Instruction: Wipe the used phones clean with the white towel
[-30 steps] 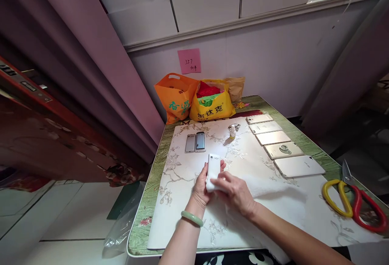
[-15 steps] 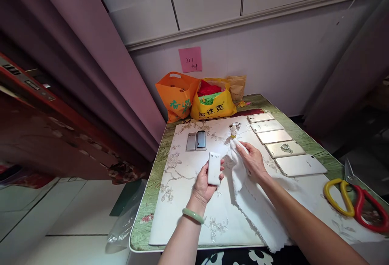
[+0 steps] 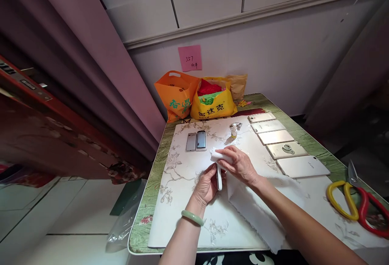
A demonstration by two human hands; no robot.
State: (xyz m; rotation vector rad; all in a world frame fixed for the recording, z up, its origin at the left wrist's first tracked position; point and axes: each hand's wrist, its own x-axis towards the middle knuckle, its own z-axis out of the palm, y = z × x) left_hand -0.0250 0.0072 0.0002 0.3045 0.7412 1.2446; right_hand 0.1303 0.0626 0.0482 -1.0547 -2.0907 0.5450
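Observation:
My left hand (image 3: 205,184), with a green bangle (image 3: 192,218) on its wrist, is closed round a white mobile phone (image 3: 219,178) turned edge-on. My right hand (image 3: 240,164) pinches a white cloth (image 3: 258,212) whose bunched end lies at the phone's top edge. The rest of the cloth trails over the table towards my lap. Beyond my hands stands a small spray bottle (image 3: 234,131) with yellowish liquid. Two small phones, one silver (image 3: 191,141) and one dark-screened (image 3: 201,139), lie side by side at the left.
Several phones lie in a column on the right, the nearest a white one (image 3: 302,167). Scissors (image 3: 352,192) with yellow and red handles sit at the right edge. An orange bag (image 3: 176,97) and a yellow bag (image 3: 212,107) stand at the back of the table (image 3: 170,224).
My left hand has turned the phone from back-up to edge-on. My right hand has moved left and nearer with the cloth, from beside the bottle to the phone's top.

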